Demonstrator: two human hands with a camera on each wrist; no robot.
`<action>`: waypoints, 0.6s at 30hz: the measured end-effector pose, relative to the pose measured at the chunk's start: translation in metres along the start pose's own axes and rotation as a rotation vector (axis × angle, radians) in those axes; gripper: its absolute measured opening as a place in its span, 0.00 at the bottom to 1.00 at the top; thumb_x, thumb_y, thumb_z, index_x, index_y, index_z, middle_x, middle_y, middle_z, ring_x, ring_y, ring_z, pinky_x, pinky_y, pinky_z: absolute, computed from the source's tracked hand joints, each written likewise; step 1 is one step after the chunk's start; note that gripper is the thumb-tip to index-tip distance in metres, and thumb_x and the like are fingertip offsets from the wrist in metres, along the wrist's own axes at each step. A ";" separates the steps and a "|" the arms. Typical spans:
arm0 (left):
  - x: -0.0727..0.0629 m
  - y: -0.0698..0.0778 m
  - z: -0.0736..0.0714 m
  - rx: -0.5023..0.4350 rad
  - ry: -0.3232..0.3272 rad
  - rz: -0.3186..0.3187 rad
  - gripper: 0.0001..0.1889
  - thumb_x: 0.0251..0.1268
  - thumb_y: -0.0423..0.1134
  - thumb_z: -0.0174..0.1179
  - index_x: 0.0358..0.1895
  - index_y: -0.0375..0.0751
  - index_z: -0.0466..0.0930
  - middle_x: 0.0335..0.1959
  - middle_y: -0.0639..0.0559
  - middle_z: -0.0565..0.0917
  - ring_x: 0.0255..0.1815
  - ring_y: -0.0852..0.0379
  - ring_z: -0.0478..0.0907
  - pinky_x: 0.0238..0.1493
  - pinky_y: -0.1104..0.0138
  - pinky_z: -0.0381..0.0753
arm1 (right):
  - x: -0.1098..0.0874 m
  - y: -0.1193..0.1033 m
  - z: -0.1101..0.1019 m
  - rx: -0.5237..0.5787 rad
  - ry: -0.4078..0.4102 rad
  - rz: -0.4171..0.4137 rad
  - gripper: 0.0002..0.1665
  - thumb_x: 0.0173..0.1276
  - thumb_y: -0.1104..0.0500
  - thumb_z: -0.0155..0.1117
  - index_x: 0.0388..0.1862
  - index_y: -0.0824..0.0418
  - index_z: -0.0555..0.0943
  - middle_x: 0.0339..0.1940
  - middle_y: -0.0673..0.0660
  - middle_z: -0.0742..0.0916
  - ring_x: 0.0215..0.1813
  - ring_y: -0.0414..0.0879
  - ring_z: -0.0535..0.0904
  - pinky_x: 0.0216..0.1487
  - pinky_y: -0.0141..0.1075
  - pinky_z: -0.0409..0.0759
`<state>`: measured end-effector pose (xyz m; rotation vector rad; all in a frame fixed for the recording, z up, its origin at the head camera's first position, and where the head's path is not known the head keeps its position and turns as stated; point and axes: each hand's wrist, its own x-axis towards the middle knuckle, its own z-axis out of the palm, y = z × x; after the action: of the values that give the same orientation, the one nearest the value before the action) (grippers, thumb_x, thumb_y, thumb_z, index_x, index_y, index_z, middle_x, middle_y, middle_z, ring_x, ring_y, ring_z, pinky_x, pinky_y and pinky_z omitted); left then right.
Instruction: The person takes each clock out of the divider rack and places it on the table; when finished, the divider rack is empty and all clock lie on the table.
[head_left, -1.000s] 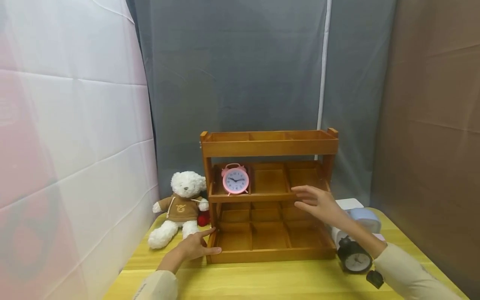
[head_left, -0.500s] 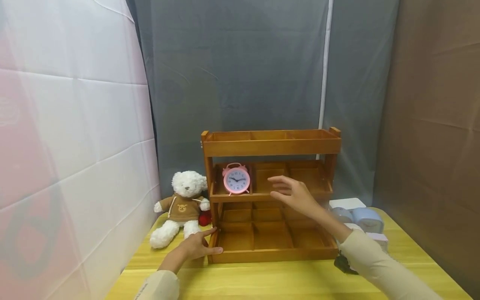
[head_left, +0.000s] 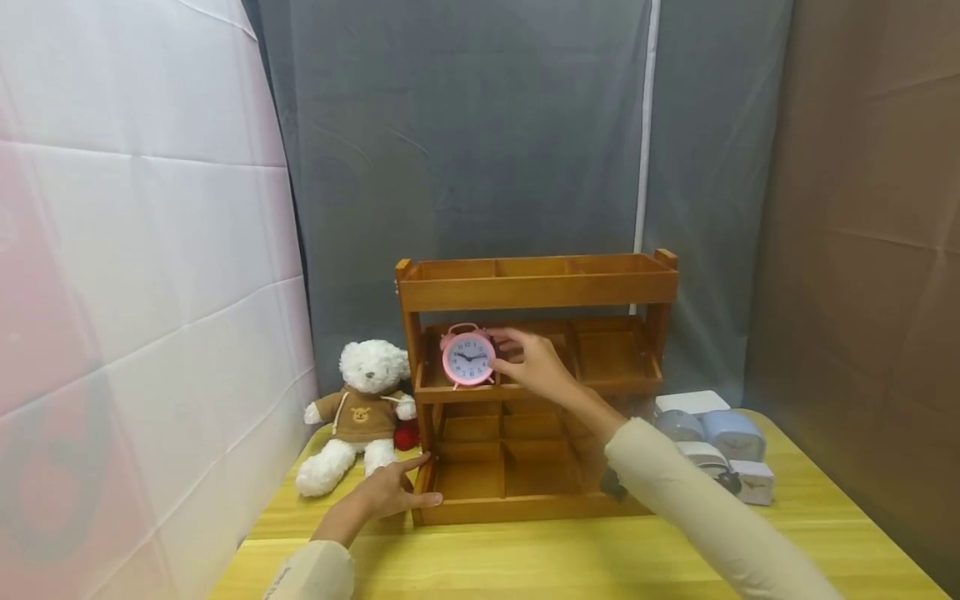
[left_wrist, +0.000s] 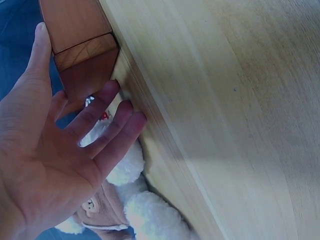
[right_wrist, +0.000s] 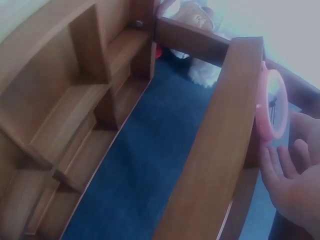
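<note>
A pink twin-bell alarm clock (head_left: 468, 358) stands in the left compartment of the middle tier of a brown wooden shelf (head_left: 536, 292). My right hand (head_left: 531, 360) is at the clock's right side, thumb at the edge of its face and fingertips right at its rim. In the right wrist view the clock (right_wrist: 272, 104) leans at the tier's front board, with the fingers (right_wrist: 270, 165) loosely bent beside it. My left hand (head_left: 382, 492) touches the shelf's lower left corner. The left wrist view shows its thumb (left_wrist: 40, 47) on the wood, the other fingers spread apart.
A white teddy bear (head_left: 363, 417) in a brown hoodie sits left of the shelf, with a red object (head_left: 407, 435) behind it. On the right stand a blue clock (head_left: 733, 435), a grey rounded one (head_left: 679, 425), a small pinkish box-shaped one (head_left: 753, 482) and a white box (head_left: 692, 402).
My right hand has moved left across the middle tier, from its right part to the pink alarm clock. The left hand has stayed at the shelf corner.
</note>
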<state>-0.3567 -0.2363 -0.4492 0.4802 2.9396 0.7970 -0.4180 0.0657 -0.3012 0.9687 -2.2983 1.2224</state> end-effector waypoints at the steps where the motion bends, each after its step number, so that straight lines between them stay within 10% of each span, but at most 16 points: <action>1: -0.001 0.000 -0.001 -0.002 -0.001 0.001 0.48 0.59 0.60 0.75 0.78 0.38 0.68 0.32 0.50 0.87 0.34 0.55 0.82 0.44 0.53 0.84 | 0.004 -0.001 0.003 0.000 -0.003 0.001 0.31 0.67 0.66 0.75 0.68 0.66 0.79 0.61 0.64 0.85 0.57 0.56 0.85 0.53 0.39 0.85; 18: -0.004 0.004 -0.004 -0.016 -0.008 0.017 0.48 0.60 0.60 0.74 0.78 0.37 0.67 0.32 0.49 0.87 0.34 0.56 0.82 0.45 0.53 0.84 | 0.021 0.000 0.024 -0.108 0.000 0.074 0.33 0.64 0.59 0.80 0.67 0.60 0.80 0.52 0.61 0.83 0.49 0.52 0.82 0.48 0.42 0.83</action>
<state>-0.3524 -0.2359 -0.4438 0.5071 2.9231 0.8181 -0.4324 0.0374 -0.3023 0.8538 -2.3921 1.1136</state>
